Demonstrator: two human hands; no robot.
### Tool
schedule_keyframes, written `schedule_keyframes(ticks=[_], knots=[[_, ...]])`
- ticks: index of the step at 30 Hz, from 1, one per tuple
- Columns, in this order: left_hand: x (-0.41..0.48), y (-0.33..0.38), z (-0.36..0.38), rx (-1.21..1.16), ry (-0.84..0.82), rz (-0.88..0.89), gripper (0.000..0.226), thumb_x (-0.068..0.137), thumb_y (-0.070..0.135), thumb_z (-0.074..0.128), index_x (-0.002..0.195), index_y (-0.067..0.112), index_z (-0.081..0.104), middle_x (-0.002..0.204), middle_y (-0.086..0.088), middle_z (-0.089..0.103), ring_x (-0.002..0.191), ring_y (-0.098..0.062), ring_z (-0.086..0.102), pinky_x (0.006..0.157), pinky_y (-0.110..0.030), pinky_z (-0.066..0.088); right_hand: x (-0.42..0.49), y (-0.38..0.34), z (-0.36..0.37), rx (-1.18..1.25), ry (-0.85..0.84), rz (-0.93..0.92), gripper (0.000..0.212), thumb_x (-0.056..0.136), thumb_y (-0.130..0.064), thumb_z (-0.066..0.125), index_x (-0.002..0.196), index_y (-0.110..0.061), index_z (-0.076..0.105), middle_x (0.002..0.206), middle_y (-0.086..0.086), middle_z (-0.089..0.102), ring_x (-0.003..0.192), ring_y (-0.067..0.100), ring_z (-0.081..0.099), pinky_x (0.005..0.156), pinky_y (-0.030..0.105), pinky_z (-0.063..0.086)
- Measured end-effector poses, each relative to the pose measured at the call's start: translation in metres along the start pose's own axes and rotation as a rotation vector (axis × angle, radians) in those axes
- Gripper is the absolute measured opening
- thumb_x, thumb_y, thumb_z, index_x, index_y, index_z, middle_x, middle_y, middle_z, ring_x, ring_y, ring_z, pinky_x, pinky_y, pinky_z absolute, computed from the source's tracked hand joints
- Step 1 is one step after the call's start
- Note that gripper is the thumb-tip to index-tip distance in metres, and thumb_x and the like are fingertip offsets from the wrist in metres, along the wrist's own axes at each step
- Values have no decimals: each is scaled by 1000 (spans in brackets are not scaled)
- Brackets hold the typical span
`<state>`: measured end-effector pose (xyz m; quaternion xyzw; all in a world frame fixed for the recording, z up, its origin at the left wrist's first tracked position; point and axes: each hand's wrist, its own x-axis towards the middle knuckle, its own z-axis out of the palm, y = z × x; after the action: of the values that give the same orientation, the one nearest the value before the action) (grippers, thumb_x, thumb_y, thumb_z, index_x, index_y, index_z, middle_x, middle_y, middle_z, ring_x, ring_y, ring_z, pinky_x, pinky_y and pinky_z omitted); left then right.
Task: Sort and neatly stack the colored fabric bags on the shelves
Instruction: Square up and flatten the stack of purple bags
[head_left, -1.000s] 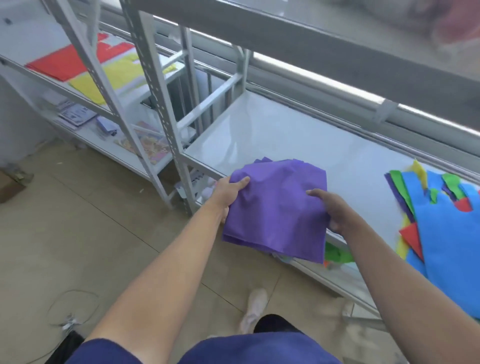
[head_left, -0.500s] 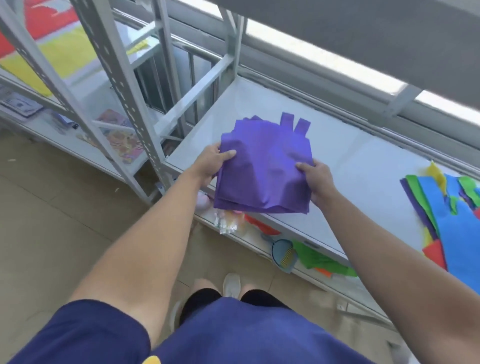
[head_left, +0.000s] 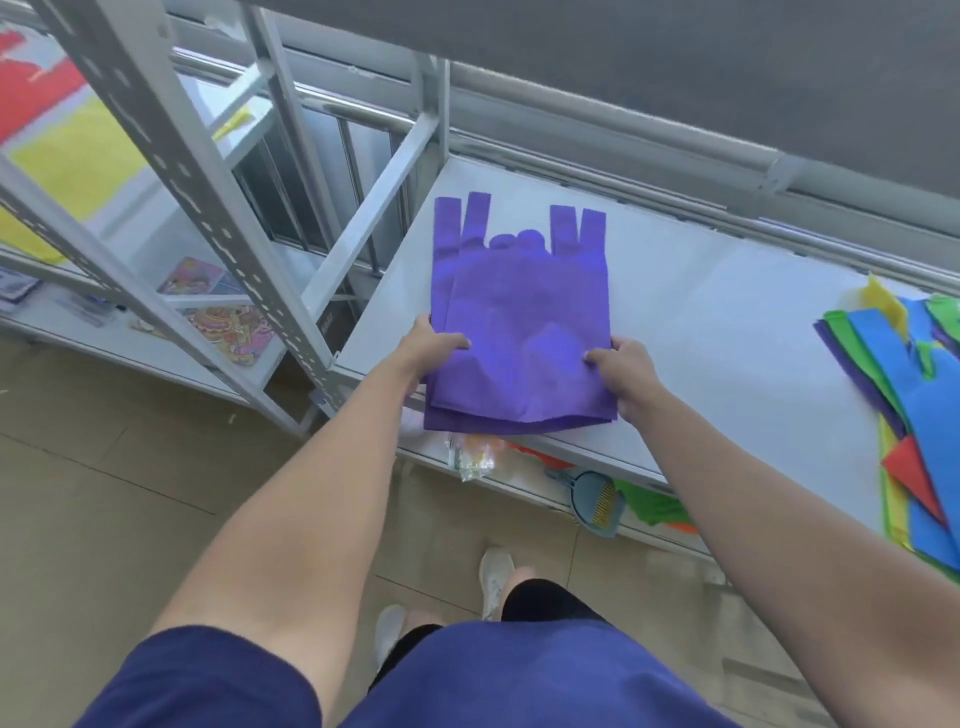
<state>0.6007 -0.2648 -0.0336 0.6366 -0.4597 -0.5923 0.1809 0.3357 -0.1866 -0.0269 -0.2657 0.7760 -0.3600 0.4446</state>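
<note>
On the white shelf, your left hand and right hand are pinching the purple bags between your fingers; the stack is now lying flat, nearly ready to let go.

I see the mixed bag pile cut by the right edge; my fingers hidden under the purple bags.

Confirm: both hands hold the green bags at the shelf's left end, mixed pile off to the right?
Not quite: the bags are purple, not green, as the head view shows. Both the left hand and right hand hold them at the shelf's left end; the mixed pile lies right.
</note>
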Motion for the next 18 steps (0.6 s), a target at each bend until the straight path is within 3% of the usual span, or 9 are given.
schedule_keyframes(ticks=[1,3,6,9,13,16,18], knots=[[2,1,-2,24,-50,-11,44,86,22,73,127,20,56,126,1,66,105,-20,68,78,-33,58,0,-4,1,14,21,5,17,89,-4,60,88,-18,70,100,9,76,85,28,69,86,47,60],[8,3,-5,-5,7,32,26,88,10,71,112,18,62,121,-4,72,100,-22,71,77,-32,60,2,-12,5,32,49,-5,18,90,-5,59,88,-19,69,105,11,77,86,28,70,86,46,60],[20,9,-11,28,218,141,48,90,13,73,133,15,54,118,-7,66,100,-23,67,83,-29,53,13,-21,13,48,70,-4,12,89,-10,60,92,-19,68,109,9,76,99,33,74,91,48,62],[34,14,-18,98,231,185,65,91,12,70,150,20,42,115,-4,60,102,-22,63,89,-31,53,20,-19,19,-44,48,-34,20,88,-21,62,106,-13,66,109,8,74,100,32,74,87,51,62],[48,9,-27,201,204,214,68,79,8,61,143,26,53,122,-3,69,110,-23,69,96,-40,59,12,-6,20,-69,-35,-29,24,91,-14,65,114,-16,61,111,6,73,100,27,74,84,49,64],[50,0,-31,219,245,216,67,80,3,58,144,23,55,135,-4,65,123,-24,63,105,-40,54,5,2,19,-29,-99,-17,50,94,-8,65,142,-13,52,108,11,71,98,27,74,85,46,64],[37,0,-33,255,267,240,64,84,-2,56,145,18,55,140,-6,62,128,-24,60,108,-37,50,-4,2,19,-38,-132,-57,63,98,-11,65,155,-13,38,118,20,66,105,31,72,89,44,63]])
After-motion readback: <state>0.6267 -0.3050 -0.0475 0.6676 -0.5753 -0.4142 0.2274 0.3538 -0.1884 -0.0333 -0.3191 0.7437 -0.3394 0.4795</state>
